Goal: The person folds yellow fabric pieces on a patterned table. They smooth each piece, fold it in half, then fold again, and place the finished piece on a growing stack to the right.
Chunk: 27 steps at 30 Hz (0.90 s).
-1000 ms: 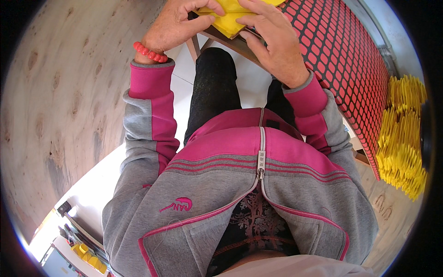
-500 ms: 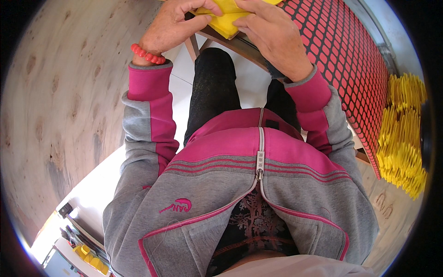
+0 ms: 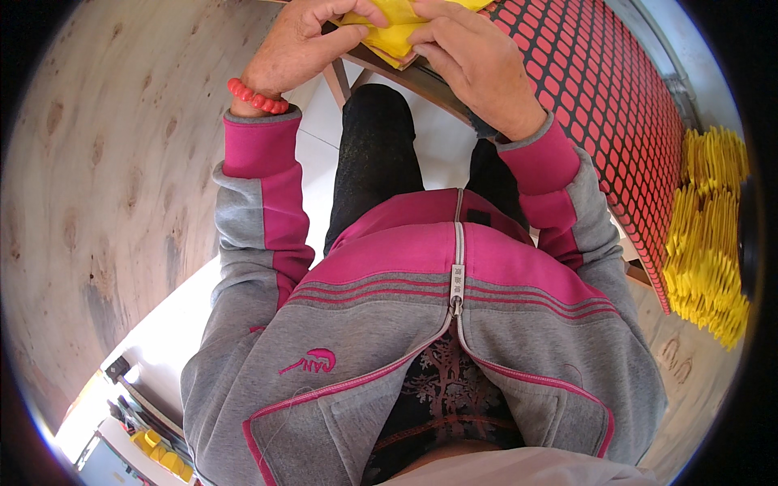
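A folded yellow piece [image 3: 395, 38], thin like paper or cloth, lies at the top edge of the view over the near edge of a table. My left hand [image 3: 304, 44], with a red bead bracelet [image 3: 258, 96] at the wrist, grips its left side between thumb and index finger. On the right side, my right hand [image 3: 485, 69] pinches the piece with bent fingers. A brownish edge shows along its lower corner. The far part of the piece is cut off by the frame.
A red and black patterned cover [image 3: 596, 89] spreads over the table on the right. Beyond its edge stands a tall stack of folded yellow pieces [image 3: 707, 243]. A wooden board [image 3: 121, 162] fills the left. Yellow items [image 3: 158, 454] sit at lower left.
My right fingers have curled and shifted slightly at the yellow piece's right side, and more of its brownish lower edge shows. My left hand stays nearly in place.
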Each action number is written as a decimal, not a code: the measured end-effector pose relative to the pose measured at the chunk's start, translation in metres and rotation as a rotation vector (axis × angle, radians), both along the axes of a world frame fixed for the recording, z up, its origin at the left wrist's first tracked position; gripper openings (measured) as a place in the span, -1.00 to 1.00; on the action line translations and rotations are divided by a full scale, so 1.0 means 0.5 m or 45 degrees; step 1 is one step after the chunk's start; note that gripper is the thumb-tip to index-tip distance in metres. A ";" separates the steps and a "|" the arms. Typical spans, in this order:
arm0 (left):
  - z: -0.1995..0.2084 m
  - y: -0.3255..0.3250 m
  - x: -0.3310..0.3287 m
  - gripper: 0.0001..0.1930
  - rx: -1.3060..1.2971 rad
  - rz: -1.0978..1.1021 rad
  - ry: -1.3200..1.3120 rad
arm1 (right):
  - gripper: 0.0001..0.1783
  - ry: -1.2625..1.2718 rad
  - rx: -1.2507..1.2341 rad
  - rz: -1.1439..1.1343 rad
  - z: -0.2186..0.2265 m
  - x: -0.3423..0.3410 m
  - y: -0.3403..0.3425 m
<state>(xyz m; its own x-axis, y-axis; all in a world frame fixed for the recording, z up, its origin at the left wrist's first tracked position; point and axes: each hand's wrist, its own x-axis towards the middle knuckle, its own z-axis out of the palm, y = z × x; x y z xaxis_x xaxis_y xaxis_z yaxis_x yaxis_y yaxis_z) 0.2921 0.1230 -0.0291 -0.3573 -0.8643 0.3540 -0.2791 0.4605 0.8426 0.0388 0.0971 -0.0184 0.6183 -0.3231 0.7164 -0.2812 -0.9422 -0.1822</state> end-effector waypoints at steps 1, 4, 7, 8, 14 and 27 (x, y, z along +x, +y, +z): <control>0.000 0.000 0.000 -0.90 0.012 -0.002 -0.003 | -0.92 -0.003 0.075 0.004 0.001 -0.001 0.000; 0.001 -0.001 -0.001 -0.89 0.056 -0.029 0.078 | -0.90 -0.015 0.204 0.005 0.004 -0.002 0.001; 0.008 0.001 -0.003 -0.89 0.032 -0.031 0.042 | -0.89 -0.033 0.285 0.010 0.006 -0.004 0.001; 0.012 0.003 -0.004 -0.89 0.023 -0.024 0.018 | -0.89 -0.040 0.313 0.014 0.006 -0.004 0.002; 0.027 0.014 -0.006 -0.86 0.004 -0.014 -0.012 | -0.89 -0.049 0.325 0.012 0.006 -0.004 0.000; 0.039 0.020 -0.012 -0.84 -0.100 0.063 -0.191 | -0.87 -0.148 0.419 0.041 0.002 0.003 0.000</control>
